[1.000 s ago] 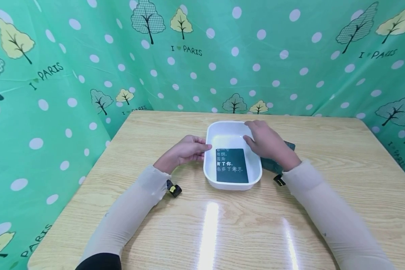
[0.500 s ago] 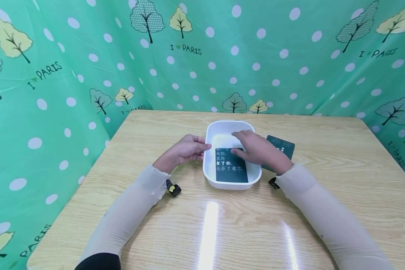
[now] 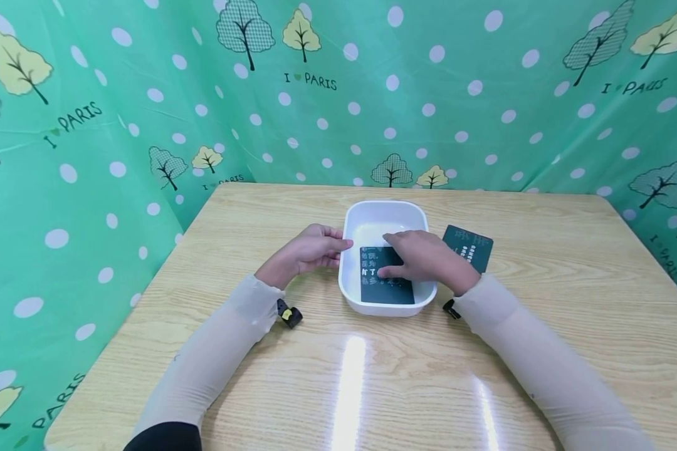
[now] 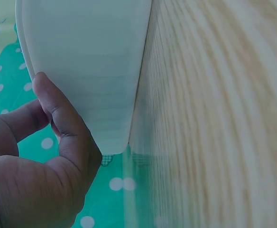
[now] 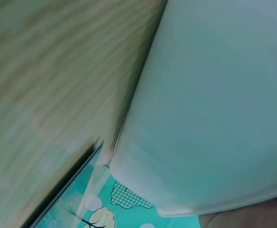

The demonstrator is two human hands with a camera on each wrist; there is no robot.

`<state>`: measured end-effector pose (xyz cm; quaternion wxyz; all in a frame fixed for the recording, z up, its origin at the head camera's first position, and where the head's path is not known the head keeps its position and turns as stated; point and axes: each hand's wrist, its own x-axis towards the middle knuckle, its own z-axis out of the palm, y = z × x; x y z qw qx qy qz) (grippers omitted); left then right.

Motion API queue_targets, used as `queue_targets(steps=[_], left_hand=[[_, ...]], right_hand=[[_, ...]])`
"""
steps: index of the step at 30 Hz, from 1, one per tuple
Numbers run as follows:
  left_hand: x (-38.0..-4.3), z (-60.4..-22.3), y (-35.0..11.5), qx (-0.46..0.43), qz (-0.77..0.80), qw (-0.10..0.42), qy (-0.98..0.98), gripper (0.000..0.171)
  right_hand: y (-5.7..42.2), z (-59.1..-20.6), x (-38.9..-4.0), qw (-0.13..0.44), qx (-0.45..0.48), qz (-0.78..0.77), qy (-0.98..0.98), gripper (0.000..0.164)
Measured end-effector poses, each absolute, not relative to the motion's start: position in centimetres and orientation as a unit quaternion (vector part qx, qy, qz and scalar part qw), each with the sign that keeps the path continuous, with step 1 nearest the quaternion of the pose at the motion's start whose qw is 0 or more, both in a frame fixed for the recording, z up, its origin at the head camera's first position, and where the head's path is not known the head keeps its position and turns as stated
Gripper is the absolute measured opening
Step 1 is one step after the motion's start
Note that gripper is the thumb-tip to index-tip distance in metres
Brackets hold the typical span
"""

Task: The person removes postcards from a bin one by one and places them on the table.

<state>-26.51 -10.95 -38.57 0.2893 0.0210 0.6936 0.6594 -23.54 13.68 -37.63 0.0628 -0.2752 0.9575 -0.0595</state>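
Note:
A white rectangular tub [image 3: 372, 216] with rounded corners stands on the table. A flat dark green booklet or card [image 3: 386, 293] with pale lettering lies in its near half. My left hand [image 3: 310, 250] pinches the tub's left rim, thumb on top and fingers against the outer wall; the left wrist view shows this hand [image 4: 58, 156] against the white wall. My right hand [image 3: 423, 257] reaches over the right rim into the tub, thumb and fingers apart above the card. Whether its fingertips touch the card cannot be told. In the right wrist view, only a sliver of this hand [image 5: 247, 216] shows.
A second dark green card or booklet [image 3: 468, 245] lies right of the tub, partly behind my right forearm. Wood-grain table [image 3: 271, 388] extends around, with glossy light streaks in front. A green dotted curtain [image 3: 338, 125] hangs behind and at the left.
My right hand has moved from the tub's far right rim inward and nearer, over the card inside. More of the outer card now shows. My left hand and the tub stay put.

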Motion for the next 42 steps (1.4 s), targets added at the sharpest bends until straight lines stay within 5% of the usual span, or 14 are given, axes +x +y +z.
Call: queue_targets(steps=[8, 34, 42], left_hand=[[-26.48, -38.54, -10.95, 0.018, 0.658, 0.289, 0.695, 0.018], [-26.56, -38.62, -10.98, 0.025, 0.661, 0.291, 0.691, 0.016], [-26.68, -38.82, -11.03, 0.024, 0.666, 0.291, 0.687, 0.014]], right_hand=[[13.58, -37.81, -23.51, 0.086, -0.271, -0.022, 0.958, 0.099], [13.51, -37.72, -23.5, 0.063, -0.276, -0.039, 0.958, 0.101], [13.5, -37.19, -23.5, 0.058, -0.269, -0.105, 0.956, 0.08]])
